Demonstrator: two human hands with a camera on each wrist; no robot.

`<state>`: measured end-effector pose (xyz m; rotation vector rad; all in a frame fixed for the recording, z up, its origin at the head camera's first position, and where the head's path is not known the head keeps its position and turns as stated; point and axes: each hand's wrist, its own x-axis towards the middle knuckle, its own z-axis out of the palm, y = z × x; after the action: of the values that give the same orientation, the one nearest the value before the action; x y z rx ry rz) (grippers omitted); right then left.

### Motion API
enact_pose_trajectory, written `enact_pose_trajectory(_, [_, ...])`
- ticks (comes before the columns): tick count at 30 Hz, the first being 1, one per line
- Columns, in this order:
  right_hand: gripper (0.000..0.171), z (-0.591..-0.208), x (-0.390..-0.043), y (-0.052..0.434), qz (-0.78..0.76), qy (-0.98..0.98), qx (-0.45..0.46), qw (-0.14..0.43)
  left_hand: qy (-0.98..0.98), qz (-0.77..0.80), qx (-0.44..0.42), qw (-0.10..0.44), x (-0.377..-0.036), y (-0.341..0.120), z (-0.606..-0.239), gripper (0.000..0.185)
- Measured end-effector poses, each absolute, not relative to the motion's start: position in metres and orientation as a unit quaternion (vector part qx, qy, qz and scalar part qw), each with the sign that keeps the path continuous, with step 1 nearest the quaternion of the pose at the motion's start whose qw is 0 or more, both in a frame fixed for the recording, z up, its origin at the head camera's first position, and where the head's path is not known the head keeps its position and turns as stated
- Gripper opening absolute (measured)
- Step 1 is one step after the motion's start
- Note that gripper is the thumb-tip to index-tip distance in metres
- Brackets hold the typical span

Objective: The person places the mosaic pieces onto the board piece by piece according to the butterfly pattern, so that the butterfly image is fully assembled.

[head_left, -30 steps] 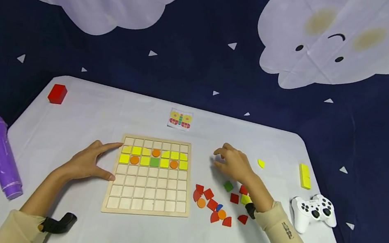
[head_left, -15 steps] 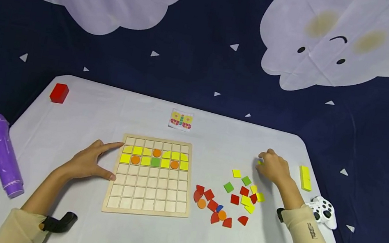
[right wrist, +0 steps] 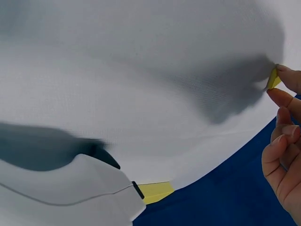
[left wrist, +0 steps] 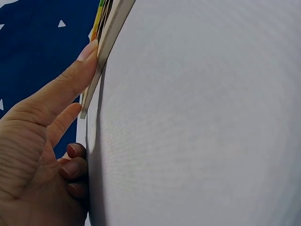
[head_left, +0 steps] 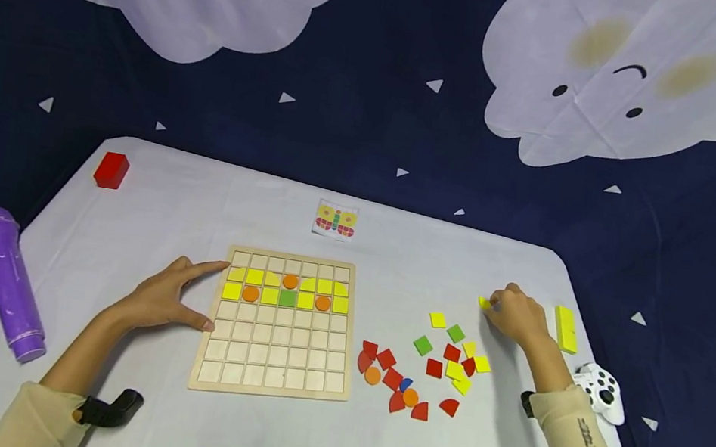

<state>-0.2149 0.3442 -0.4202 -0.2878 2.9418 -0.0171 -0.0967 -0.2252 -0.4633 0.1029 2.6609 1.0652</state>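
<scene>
A wooden grid board lies on the white table. Two of its rows hold yellow pieces, orange discs and a green square. My left hand touches the board's left edge with extended thumb and index finger; its other fingers are curled in the left wrist view. Over on the right, my right hand pinches a small yellow quarter-circle tile between thumb and fingertip, just off the tabletop. Loose tiles lie between board and hand, among them a green square and a red square.
A butterfly picture card lies behind the board. At the left are a purple toy microphone and a red block. A yellow block and a white game controller lie near the table's right edge.
My right hand has moved right, from beside the board to the lone yellow quarter-circle tile, and now pinches it. The left hand has stayed at the board's edge.
</scene>
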Motion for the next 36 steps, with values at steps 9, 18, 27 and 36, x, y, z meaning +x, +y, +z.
enact_pose_trajectory(9, [0.028,-0.421,-0.217,0.344,-0.023,0.991,-0.096,0.091,0.919,0.368,0.031,0.140,-0.098,-0.225,-0.464,0.106])
enact_pose_trajectory(18, [0.031,-0.415,-0.203,0.309,-0.040,0.988,-0.140,0.052,0.920,0.366,0.030,0.138,-0.098,-0.225,-0.464,0.106])
enact_pose_trajectory(27, [0.030,-0.412,-0.184,0.250,-0.077,0.969,-0.233,0.013,0.919,0.369,0.032,0.135,-0.098,-0.227,-0.464,0.106])
enact_pose_trajectory(36, [0.026,-0.411,-0.166,0.190,-0.093,0.948,-0.306,0.000,0.917,0.372,0.031,0.138,-0.098,-0.227,-0.465,0.106])
